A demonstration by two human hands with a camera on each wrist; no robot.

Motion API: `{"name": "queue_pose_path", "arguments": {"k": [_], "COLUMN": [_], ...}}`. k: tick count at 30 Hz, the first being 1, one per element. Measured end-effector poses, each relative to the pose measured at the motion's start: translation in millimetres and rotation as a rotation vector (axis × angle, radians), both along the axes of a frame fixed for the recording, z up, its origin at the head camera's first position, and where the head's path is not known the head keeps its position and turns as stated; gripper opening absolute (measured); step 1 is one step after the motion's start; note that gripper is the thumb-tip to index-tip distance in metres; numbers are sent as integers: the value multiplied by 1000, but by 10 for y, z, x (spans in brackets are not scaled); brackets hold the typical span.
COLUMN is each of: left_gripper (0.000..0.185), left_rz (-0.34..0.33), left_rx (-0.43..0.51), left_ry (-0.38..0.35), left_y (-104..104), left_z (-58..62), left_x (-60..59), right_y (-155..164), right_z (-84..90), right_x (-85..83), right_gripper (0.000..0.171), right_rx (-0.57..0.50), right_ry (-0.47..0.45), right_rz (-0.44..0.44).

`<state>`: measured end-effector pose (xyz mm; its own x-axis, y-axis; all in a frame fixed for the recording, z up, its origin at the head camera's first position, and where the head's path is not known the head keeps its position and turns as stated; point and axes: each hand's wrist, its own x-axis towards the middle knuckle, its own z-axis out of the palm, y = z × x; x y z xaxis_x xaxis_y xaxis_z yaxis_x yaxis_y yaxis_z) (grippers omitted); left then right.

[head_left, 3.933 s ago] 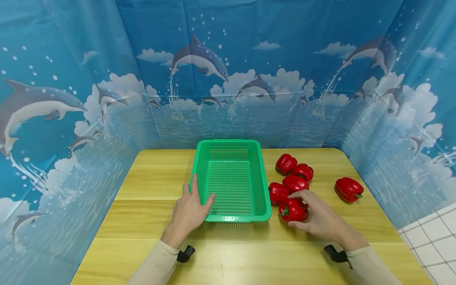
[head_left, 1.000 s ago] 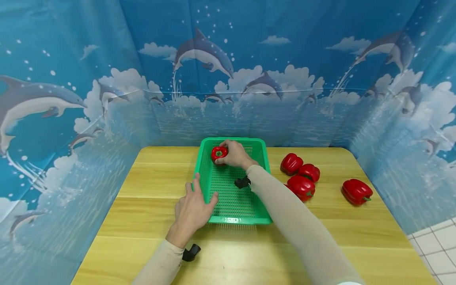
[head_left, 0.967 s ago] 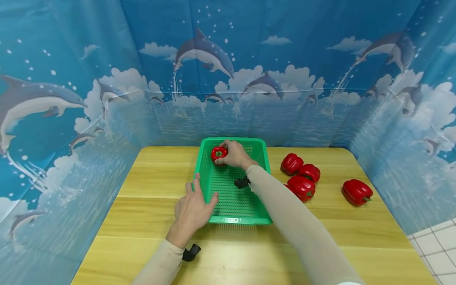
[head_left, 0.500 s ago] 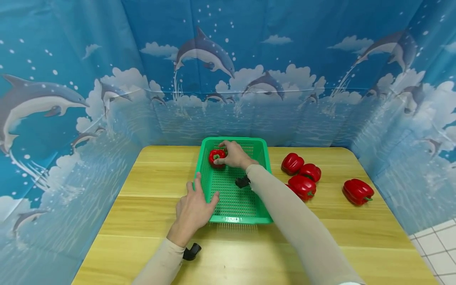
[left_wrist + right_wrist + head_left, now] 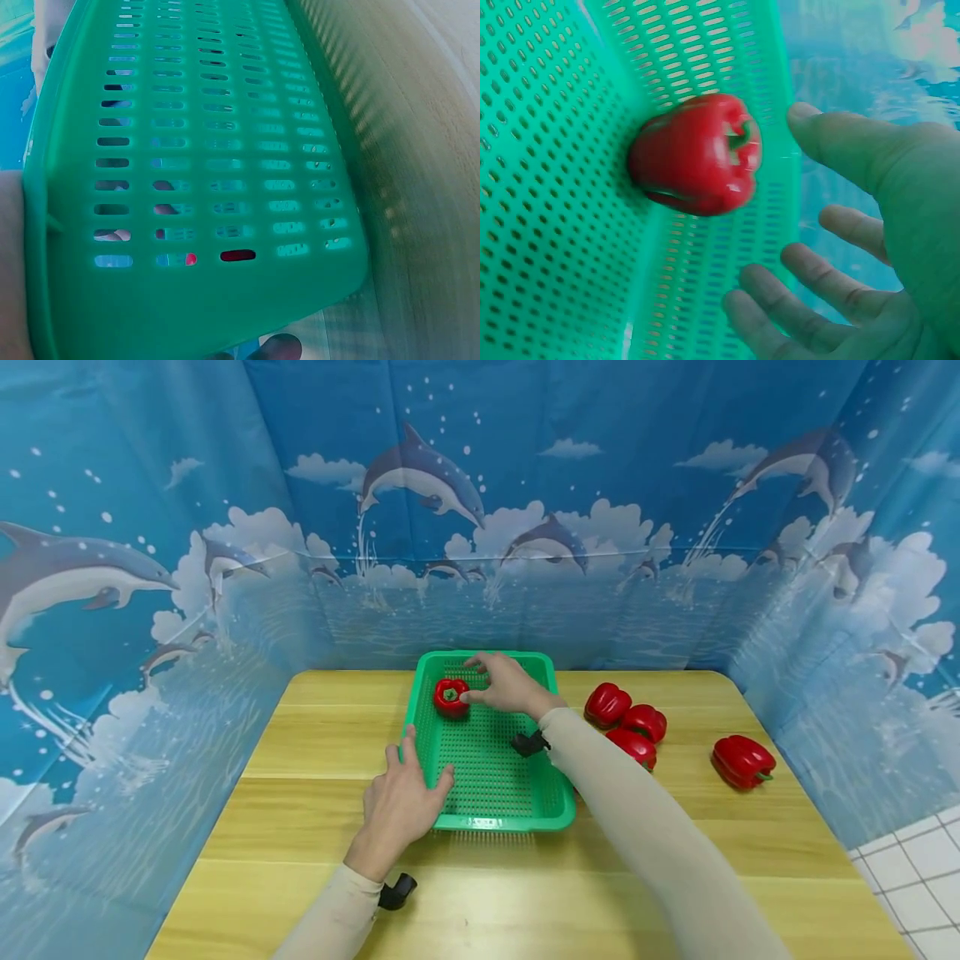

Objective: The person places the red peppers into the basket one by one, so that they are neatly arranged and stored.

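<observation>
A red bell pepper [image 5: 452, 698] stands stem up at the back left inside the green plastic basket [image 5: 491, 823]. Just to its right is my right hand [image 5: 510, 683], thumb and fingers spread and holding nothing. The right wrist view shows the whole pepper [image 5: 694, 156] against the perforated wall, with a gap between it and the fingers. My left hand [image 5: 401, 793] rests on the basket's left rim, fingers extended and thumb over the inside. In the left wrist view the basket's outer wall [image 5: 165, 300] fills most of the picture, hiding much of that hand.
On the wooden table [image 5: 300, 827], right of the basket, several red peppers [image 5: 607, 704] lie grouped, partly behind my right sleeve. Another pepper [image 5: 742, 762] lies apart near the right edge. A dolphin-print curtain [image 5: 480, 602] hangs around the back and sides.
My right hand went from a pepper in the table group into the basket with that pepper. It has since let go and moved slightly right. The left hand stayed at the rim.
</observation>
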<state>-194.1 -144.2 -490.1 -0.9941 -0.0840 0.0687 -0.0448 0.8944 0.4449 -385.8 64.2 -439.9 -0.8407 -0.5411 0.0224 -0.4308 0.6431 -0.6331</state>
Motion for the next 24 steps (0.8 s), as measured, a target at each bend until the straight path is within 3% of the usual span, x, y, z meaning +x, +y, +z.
{"name": "queue_pose_path", "arguments": {"k": [13, 24], "left_gripper": [105, 105], "left_rz": [0, -2], "left_rx": [20, 25], "left_ry": [7, 9], "left_y": [22, -3], "left_z": [9, 3], "left_x": [-10, 1], "right_y": [717, 1403], "right_z": [308, 159], "right_x": [415, 827], "right_gripper": [65, 59], "right_rx": [3, 65], "right_ry": [117, 138], "right_rz": [17, -8]}}
